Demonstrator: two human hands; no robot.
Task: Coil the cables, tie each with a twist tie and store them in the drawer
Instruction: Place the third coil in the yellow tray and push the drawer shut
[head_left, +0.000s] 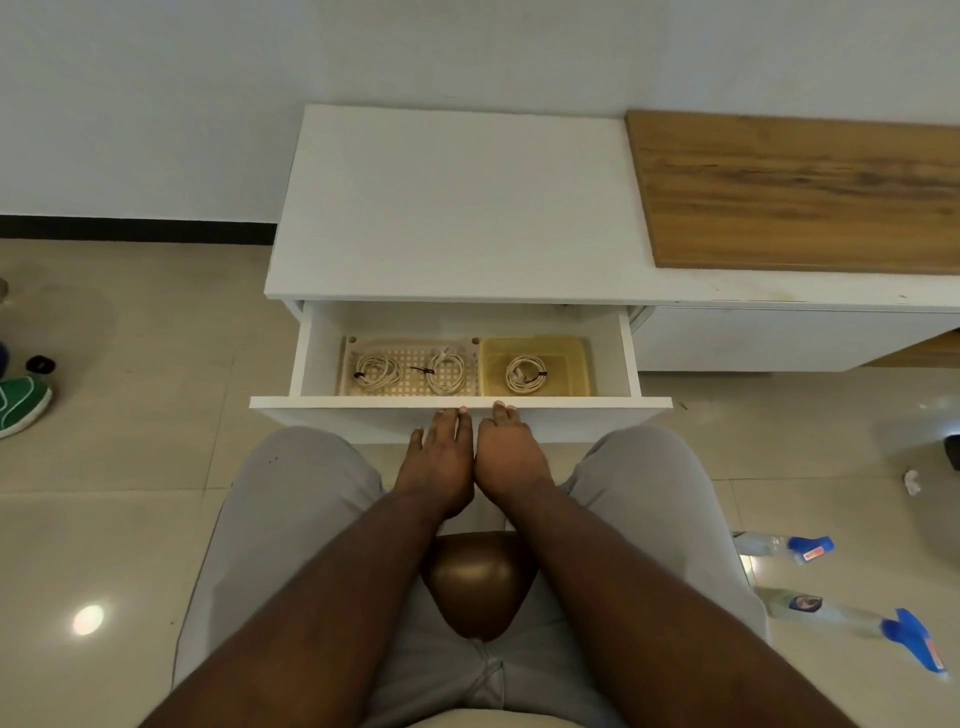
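The white drawer (462, 402) stands pulled out of a low white cabinet (452, 208). Inside it, a perforated beige tray (410, 358) holds two coiled white cables (376, 370) (445, 371), each bound with a dark twist tie. To the right, a yellow tub (535, 348) holds a third tied white coil (525, 372). My left hand (439, 457) and my right hand (511, 457) lie side by side, fingers straight, with the fingertips touching the drawer's front panel. Neither hand holds anything.
A wooden panel (800, 192) tops the cabinet on the right. On the tiled floor lie two plastic bottles with blue parts (784, 545) (852, 618), a crumpled scrap (911, 480), and a green shoe (21, 405) at the left. My knees flank the drawer.
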